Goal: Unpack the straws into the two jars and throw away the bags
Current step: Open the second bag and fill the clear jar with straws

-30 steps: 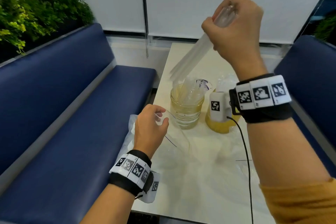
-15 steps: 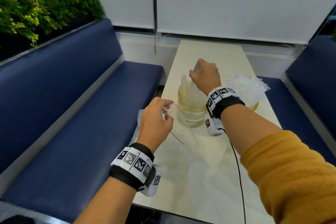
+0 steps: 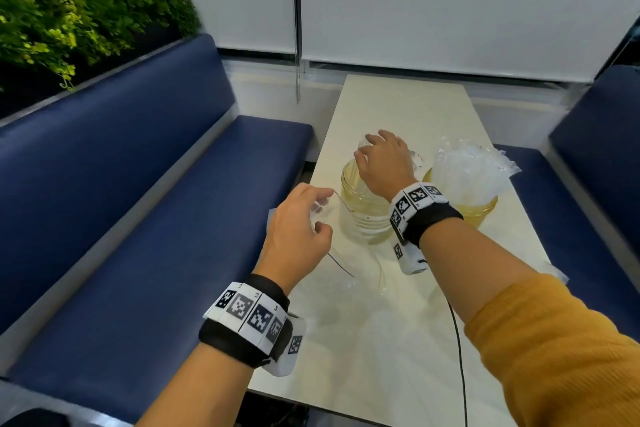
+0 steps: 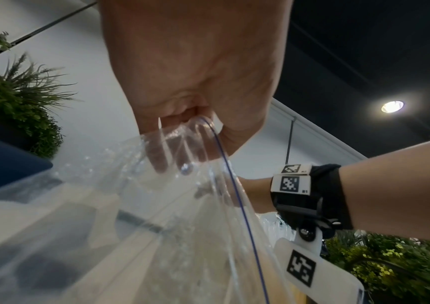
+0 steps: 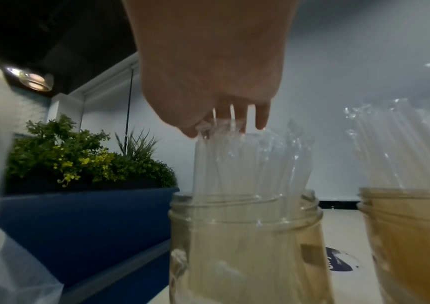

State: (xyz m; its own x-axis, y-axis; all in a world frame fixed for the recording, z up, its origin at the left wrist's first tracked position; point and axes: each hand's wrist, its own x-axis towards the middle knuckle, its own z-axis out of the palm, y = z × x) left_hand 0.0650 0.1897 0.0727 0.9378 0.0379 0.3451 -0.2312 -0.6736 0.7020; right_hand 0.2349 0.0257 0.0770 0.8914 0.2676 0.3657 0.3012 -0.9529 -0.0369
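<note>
On the cream table [image 3: 408, 107] stand two yellowish glass jars. My right hand [image 3: 379, 163] hovers over the left jar [image 3: 363, 215]. Its loosely spread fingertips [image 5: 260, 121] touch the tops of the clear wrapped straws [image 5: 234, 162] standing in that jar [image 5: 245, 236]. The right jar [image 3: 479, 211] is packed with wrapped straws [image 3: 464, 170] and shows again in the right wrist view [image 5: 411, 236]. My left hand [image 3: 318, 215] pinches the rim of a clear zip bag [image 3: 341, 263] with a blue seal line, just left of the left jar. In the left wrist view the bag [image 4: 182, 216] hangs from the pinching hand [image 4: 193, 131].
Blue padded benches run along the left [image 3: 156, 218] and right [image 3: 588, 184] of the narrow table. A planter with green foliage [image 3: 69, 17] tops the left bench back. A black cable [image 3: 459, 357] crosses the near tabletop. A scrap of clear plastic [image 3: 556, 276] lies at the table's right edge.
My right hand brought the bundle of straws down from high above into the left jar, and its grip has loosened to spread fingers. The left hand kept holding the bag.
</note>
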